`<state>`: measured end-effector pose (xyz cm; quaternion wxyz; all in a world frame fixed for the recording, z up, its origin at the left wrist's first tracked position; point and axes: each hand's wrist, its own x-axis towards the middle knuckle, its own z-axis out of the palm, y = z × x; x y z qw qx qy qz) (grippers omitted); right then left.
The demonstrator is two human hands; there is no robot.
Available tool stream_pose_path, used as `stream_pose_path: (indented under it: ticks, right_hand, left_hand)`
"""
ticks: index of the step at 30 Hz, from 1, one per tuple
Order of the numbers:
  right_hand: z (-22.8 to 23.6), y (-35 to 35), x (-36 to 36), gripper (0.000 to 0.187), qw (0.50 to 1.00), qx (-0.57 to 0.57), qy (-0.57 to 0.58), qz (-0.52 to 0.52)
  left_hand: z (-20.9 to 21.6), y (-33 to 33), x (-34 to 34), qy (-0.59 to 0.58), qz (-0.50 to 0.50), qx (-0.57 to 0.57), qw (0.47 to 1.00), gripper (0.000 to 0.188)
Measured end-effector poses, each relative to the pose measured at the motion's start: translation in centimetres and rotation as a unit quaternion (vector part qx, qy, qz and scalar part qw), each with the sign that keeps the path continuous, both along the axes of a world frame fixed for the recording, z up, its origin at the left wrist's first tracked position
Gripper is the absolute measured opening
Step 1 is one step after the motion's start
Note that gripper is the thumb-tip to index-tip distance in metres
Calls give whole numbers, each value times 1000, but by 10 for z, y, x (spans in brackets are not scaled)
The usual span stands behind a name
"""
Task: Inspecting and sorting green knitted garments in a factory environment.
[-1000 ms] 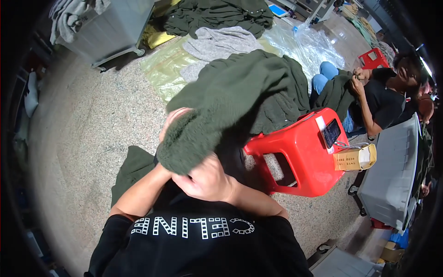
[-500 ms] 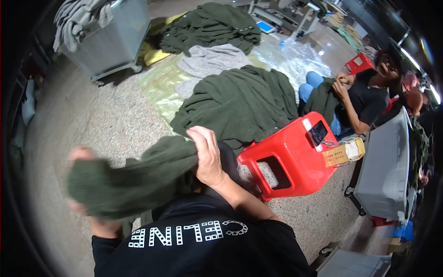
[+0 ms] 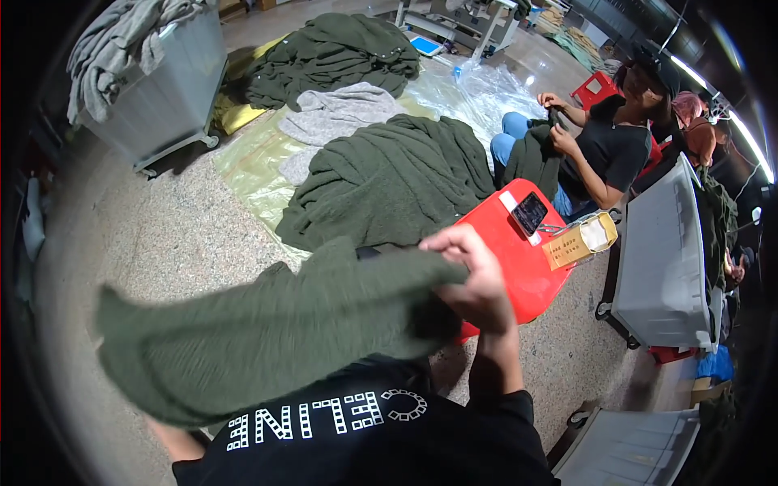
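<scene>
A dark green knitted garment (image 3: pixel 243 340) is stretched across in front of me in a long, tube-like shape, slightly smeared by motion. At its right end my right hand (image 3: pixel 478 279) is closed on the edge of the knit, thumb and fingers gripping the fabric. My left forearm (image 3: pixel 174 440) comes up from the lower left. The left hand itself is hidden by the cloth, so its fingers do not show. Just beyond the garment lies a big heap of the same dark green knitwear (image 3: pixel 389 178).
Next to my right hand stands a red plastic stool (image 3: pixel 519 275) bearing a phone (image 3: pixel 530 213) and a small cardboard box (image 3: pixel 577 243). A seated co-worker (image 3: pixel 612 154) handles green knitwear. Grey wheeled bins (image 3: pixel 154 105) stand around, and grey knits (image 3: pixel 340 109) lie on plastic sheeting (image 3: pixel 251 162).
My right hand has moved right and now grips the garment's end. The knit is pulled out longer and flatter. My left hand, partly visible before, is now behind the cloth. The view has shifted.
</scene>
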<state>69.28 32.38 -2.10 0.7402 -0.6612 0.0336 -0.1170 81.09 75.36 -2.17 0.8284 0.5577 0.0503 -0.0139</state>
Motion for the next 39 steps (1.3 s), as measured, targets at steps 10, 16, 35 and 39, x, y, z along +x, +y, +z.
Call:
stream_pose_path:
  ticks: [10,16,35,39]
  right_hand:
    - [-132,-39,41,21,954,-153,236,-104]
    - [-122,-66,24,32,954,243,146,101]
    - [-9,-29,24,33,992,27,-112,43]
    - [-44,66,55,31,939,-340,-28,38]
  left_hand:
    - [-120,43,33,121,5,281,952,25]
    - [-111,60,46,75,-85,375,920,18]
    - [-39,-151,28,-50,-376,289,879,14]
    - [-85,-169,28,42,-287,325,900,6]
